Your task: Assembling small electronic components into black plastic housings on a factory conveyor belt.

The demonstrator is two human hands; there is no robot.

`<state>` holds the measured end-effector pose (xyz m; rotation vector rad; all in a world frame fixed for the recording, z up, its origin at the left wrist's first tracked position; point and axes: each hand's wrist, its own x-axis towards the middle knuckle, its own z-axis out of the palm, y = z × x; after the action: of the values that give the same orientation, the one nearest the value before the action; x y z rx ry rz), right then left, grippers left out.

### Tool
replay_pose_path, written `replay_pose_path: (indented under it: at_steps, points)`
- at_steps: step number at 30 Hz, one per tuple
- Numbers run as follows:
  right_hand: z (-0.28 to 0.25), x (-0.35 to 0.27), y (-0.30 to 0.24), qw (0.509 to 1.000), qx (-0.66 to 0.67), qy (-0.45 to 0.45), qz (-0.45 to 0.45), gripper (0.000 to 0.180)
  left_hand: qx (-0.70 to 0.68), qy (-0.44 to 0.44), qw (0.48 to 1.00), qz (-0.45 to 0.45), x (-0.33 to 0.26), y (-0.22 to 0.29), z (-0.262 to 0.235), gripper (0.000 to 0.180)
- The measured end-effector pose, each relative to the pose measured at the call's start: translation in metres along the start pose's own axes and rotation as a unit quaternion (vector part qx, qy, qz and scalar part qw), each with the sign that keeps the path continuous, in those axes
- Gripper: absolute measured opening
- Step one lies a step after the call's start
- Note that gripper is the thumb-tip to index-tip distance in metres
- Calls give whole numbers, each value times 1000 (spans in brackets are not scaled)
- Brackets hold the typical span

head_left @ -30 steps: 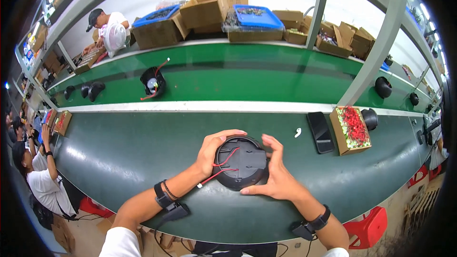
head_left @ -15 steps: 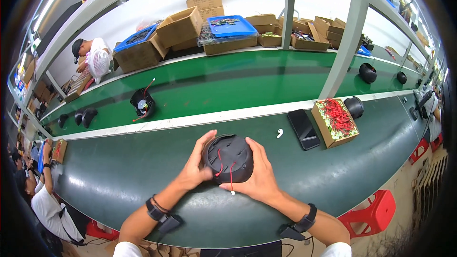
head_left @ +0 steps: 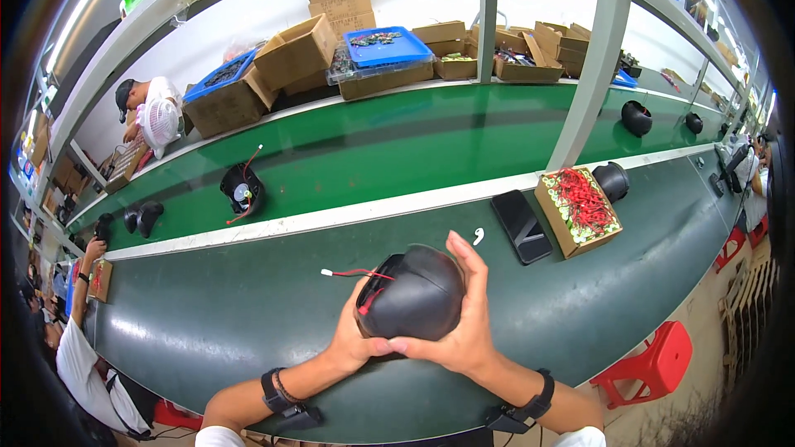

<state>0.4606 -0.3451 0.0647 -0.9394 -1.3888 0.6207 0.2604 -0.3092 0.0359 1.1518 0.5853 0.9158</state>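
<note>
You hold a round black shell (head_left: 421, 294) right in front of you, over the dark green table (head_left: 207, 306). Your left hand (head_left: 351, 338) grips its lower left side. Your right hand (head_left: 465, 324) grips its right side. Red wires (head_left: 354, 271) poke out on the left. The step looks like handling the shell and its wires. I think the next move calls for a firm hold, with no wires pinched.

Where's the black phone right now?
In the head view, the black phone lies right of centre on the dark green table, between the small white earbud and the box of red wires, beyond the right hand.
</note>
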Motion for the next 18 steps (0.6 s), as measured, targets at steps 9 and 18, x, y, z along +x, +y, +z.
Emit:
replay_pose_path:
  at_steps: [9,18]
  points:
    - [-18,3,-17,996,-23,-90,15,132,76,-100,992,-24,-5,-2,-33,149]
    - [-20,2,0,973,-76,-213,-51,120,126,-83,987,46,-1,25,-11,123]
